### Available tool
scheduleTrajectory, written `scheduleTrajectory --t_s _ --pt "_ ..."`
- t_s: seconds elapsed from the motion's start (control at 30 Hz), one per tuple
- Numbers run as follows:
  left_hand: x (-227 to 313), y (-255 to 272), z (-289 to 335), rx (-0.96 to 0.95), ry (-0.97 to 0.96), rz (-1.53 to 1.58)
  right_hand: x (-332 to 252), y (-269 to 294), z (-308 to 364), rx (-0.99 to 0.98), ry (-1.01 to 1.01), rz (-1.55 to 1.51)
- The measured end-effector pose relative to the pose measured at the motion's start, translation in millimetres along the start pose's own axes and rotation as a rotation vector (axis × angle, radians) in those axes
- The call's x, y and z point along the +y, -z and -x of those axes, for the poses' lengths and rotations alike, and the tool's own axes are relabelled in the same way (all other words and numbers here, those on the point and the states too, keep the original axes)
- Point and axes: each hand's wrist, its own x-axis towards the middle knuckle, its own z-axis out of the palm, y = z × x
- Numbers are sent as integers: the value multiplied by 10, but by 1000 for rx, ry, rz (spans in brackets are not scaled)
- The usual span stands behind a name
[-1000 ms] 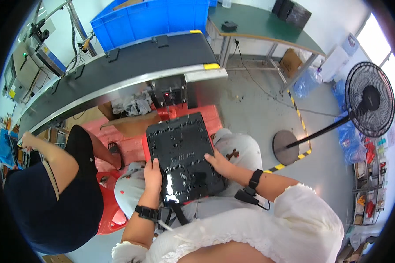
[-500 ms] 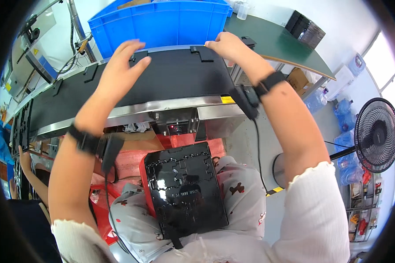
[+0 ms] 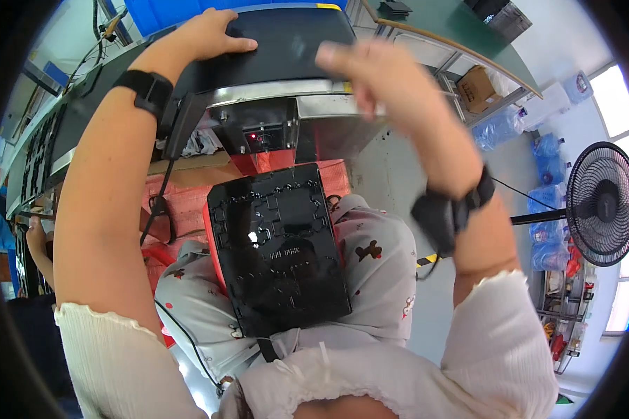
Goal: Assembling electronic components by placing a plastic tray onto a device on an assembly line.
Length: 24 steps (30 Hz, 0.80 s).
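Note:
My left hand point(image 3: 213, 36) reaches onto the black conveyor belt point(image 3: 290, 49), its thumb and fingers apart, with no item visible between them. My right hand point(image 3: 384, 73) hangs over the belt's right end and near edge. Motion smears its fingers, so whether something is in them does not show. A black moulded plastic tray point(image 3: 286, 265) with raised outlines lies on my lap, over something red point(image 3: 213, 255) whose edge shows along its left side. Neither hand touches the tray. Black straps with small boxes sit on both my wrists.
A blue crate point(image 3: 168, 10) stands behind the belt. Dark parts point(image 3: 38, 150) lie at the belt's far left, near another person's hand point(image 3: 36, 234). A green table point(image 3: 461, 31) stands at the back right, a black fan point(image 3: 601, 202) at the right.
My right hand has come off the belt's far edge, toward me. My left hand has moved onto the belt's far side. The view has tilted down, and small black parts on the belt no longer show.

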Motion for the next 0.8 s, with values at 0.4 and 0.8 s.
scheduleTrajectory --t_s 0.4,0.8 --pt "684 -98 2045 156 -408 298 1320 -1394 1346 -25 -644 -370" --pt "358 -1237 2631 -97 -327 372 426 -648 797 -986 -470 618"
